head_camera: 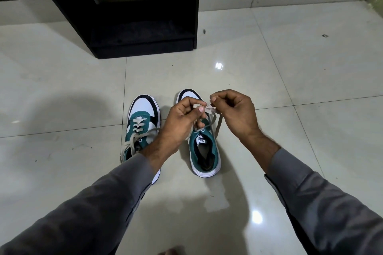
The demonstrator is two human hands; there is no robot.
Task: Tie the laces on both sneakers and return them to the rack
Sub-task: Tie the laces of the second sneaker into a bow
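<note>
Here, we pinch the pale laces (209,109) of the right sneaker (204,143) between our left hand (182,118) and right hand (234,112), fingers pressed on the strands above its tongue. Should our grip slacken, we judge the half-formed loop could slip free. Both shoes lie lengthwise, toes pointing far toward the black rack (124,10); the left sneaker (143,122), just beside its mate, trails loose laces on the tiled floor (290,130).
</note>
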